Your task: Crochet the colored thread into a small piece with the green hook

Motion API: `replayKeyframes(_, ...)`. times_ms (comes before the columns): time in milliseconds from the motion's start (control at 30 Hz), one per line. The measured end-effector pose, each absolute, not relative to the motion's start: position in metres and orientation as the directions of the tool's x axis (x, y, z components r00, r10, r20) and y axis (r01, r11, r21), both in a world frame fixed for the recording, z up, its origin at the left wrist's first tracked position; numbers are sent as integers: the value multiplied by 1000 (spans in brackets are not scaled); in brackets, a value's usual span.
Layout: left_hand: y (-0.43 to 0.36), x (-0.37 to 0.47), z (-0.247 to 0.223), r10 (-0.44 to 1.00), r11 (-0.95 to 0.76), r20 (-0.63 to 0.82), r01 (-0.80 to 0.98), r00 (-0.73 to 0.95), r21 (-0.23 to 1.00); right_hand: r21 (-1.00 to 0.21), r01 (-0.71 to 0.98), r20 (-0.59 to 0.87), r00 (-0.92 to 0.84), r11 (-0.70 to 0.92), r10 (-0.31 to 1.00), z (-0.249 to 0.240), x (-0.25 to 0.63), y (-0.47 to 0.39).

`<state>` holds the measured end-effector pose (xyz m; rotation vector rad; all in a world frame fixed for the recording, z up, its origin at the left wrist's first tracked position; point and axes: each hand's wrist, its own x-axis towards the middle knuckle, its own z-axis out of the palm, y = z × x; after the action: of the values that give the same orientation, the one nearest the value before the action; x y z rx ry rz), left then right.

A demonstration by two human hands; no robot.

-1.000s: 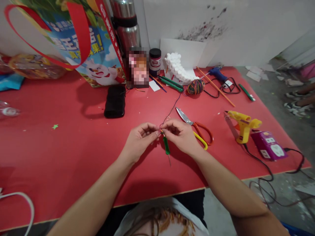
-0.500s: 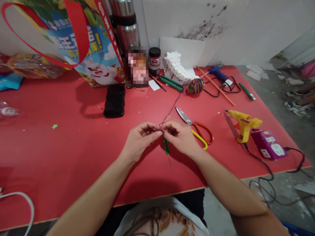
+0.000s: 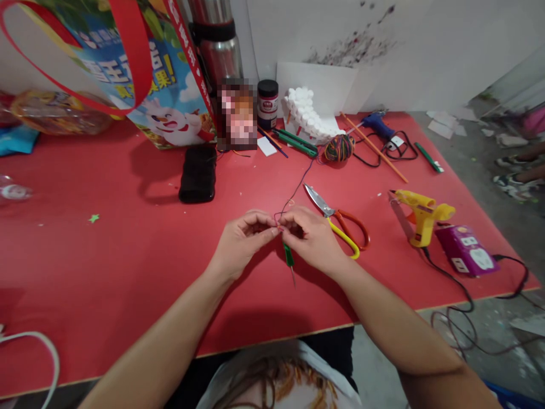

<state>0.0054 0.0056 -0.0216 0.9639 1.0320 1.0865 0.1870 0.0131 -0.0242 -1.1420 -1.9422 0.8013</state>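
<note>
My left hand point(image 3: 249, 238) and my right hand point(image 3: 310, 236) meet over the middle of the red table, both closed in a pinch on a thin yarn point(image 3: 297, 193). The dark yarn runs back to a multicoloured yarn ball point(image 3: 339, 148). Under my right fingers lies a green-handled awl point(image 3: 289, 254), its metal point toward me; its upper end is hidden. Just right of my right hand are scissors point(image 3: 330, 213) with one orange and one yellow handle, blades apart.
A yellow glue gun point(image 3: 419, 213) and a purple power box point(image 3: 466, 250) with cables stand at right. Behind are a green utility knife point(image 3: 296, 142), a white model point(image 3: 309, 116), a jar point(image 3: 267, 105), a steel flask point(image 3: 219, 54) and a gift bag point(image 3: 153, 85). A black case point(image 3: 198, 174) lies left.
Both hands stay in nearly the same place. The fingertips shift slightly, and the small loop of yarn between them sits a little differently.
</note>
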Motion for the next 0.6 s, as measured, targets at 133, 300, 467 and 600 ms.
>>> replayKeyframes(133,6,4,-23,965,250,-217,-263,148,932,-794,442,282,-341,418,897,-24,187,14)
replayKeyframes(300,7,3,-23,922,383,-331,-342,202,858,-835,404,269,-295,374,917,-26,188,15)
replayKeyframes(467,8,1,-23,896,435,-354,-373,266,820,-863,376,241,-280,337,929,-30,189,17)
replayKeyframes(600,7,1,-24,893,437,-353,-352,279,827,-875,376,198,-299,307,933,-28,190,16)
